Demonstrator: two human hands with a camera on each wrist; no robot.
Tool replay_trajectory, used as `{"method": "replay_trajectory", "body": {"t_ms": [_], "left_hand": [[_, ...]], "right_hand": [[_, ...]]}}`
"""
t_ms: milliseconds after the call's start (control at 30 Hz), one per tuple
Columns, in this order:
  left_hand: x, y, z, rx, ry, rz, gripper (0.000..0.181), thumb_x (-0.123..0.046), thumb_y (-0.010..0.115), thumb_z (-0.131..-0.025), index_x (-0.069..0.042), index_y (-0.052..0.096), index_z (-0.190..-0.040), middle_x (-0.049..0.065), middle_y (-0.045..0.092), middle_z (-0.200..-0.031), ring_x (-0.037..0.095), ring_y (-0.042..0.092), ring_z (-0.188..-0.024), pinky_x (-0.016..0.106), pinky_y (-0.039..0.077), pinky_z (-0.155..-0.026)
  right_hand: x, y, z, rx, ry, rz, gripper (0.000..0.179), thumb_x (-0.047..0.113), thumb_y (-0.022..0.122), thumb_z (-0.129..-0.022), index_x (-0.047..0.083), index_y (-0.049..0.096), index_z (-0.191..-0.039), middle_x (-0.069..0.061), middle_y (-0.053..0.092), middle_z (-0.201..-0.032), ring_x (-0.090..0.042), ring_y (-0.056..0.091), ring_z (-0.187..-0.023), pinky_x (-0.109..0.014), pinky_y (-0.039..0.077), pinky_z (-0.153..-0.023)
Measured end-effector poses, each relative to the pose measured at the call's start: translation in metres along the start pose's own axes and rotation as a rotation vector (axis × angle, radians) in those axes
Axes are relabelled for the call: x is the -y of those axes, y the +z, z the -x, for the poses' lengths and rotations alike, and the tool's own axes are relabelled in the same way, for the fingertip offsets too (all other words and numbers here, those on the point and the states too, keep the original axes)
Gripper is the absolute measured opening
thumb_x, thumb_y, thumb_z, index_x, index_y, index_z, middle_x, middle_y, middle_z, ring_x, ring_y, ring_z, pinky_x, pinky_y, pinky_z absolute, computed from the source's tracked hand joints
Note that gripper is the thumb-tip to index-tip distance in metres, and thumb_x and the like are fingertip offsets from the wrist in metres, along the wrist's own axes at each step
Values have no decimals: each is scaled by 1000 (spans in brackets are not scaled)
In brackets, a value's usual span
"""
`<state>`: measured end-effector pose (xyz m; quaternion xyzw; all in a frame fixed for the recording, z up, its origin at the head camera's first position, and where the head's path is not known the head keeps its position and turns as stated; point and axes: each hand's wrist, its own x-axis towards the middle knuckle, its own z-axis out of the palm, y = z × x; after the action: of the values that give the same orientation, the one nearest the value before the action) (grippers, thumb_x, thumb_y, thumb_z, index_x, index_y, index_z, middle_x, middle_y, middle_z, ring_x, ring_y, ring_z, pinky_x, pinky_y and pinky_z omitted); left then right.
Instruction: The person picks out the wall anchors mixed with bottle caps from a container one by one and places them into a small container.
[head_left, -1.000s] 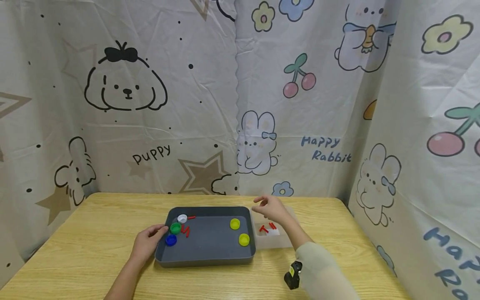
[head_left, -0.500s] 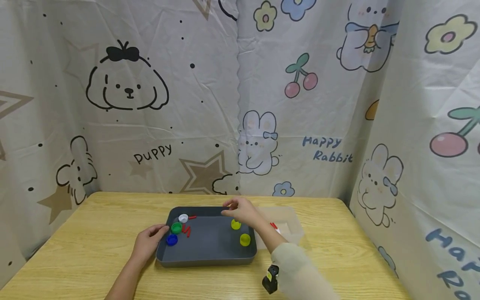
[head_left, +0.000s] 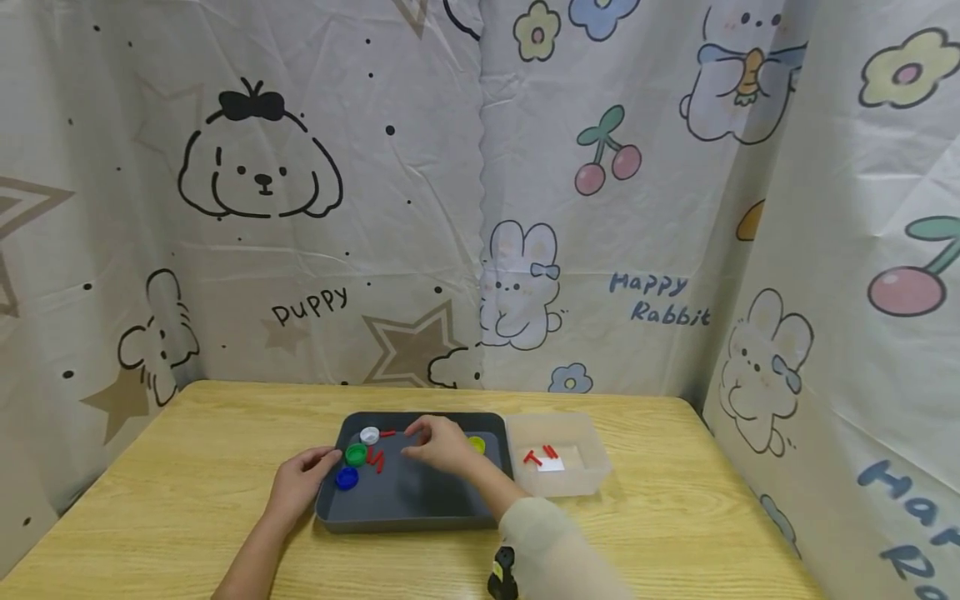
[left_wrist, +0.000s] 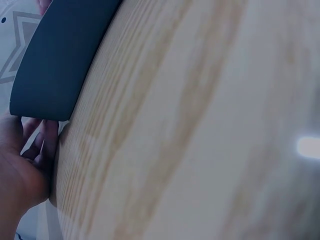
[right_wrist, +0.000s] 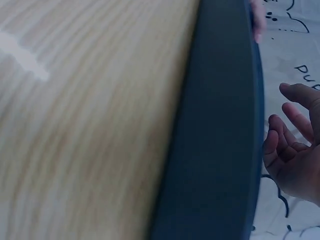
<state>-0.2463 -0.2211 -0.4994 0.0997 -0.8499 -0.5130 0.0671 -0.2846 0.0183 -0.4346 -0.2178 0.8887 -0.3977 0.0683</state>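
Observation:
A dark grey tray (head_left: 412, 524) lies on the table, and my left hand (head_left: 302, 485) grips its left rim, thumb at the top edge and fingers against the outer wall. My right hand (head_left: 441, 444) hovers over the tray's middle, its thumb and forefinger apart with nothing between them in the right wrist view. Just left of it lie several short red sticks (head_left: 378, 462). Along the tray's left side sit a white round cap (head_left: 369, 436), a green cap (head_left: 356, 454) and a blue cap (head_left: 347, 478). A yellow cap (head_left: 477, 445) shows partly behind the right hand.
Against the tray's right side stands a translucent plastic box (head_left: 592, 479) holding several red sticks (head_left: 551, 452) and a white paper slip (head_left: 551, 465). A patterned curtain (head_left: 420, 250) hangs behind the wooden table (head_left: 187, 483).
My right hand has moved left from over the plastic box to over the middle of the tray. The left hand has stayed at the tray's rim.

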Motion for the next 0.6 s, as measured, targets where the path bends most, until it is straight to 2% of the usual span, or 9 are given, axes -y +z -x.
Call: {"method": "replay_trajectory", "body": {"t_ms": [233,433,600], "left_hand": [[0,-2,1,4,-2,13,51,-43,59,-90,-2,62,-120,13,65,-113,17,57,-100,23,44,-80],[2,-2,-1,-7,3,7,50,-43,59,-90,-2,62,-119,14,64,-115,23,57,-107,27,45,-84],[3,-2,-1,-11,10,16,50,-43,59,-89,-2,63,-118,14,65,-114,23,57,-106,28,45,-84]], "right_hand": [[-5,24,-8,-3,5,-8,28,20,72,-81,7,66,-105,1,58,-78,-8,49,-64,-23,40,-56],[-1,37,-10,-6,1,20,27,18,74,-79,6,65,-102,2,57,-73,-6,46,-60,-21,38,-54],[1,47,-12,-18,20,40,26,19,75,-77,7,65,-99,4,53,-69,-7,44,-58,-20,35,-52]]}}
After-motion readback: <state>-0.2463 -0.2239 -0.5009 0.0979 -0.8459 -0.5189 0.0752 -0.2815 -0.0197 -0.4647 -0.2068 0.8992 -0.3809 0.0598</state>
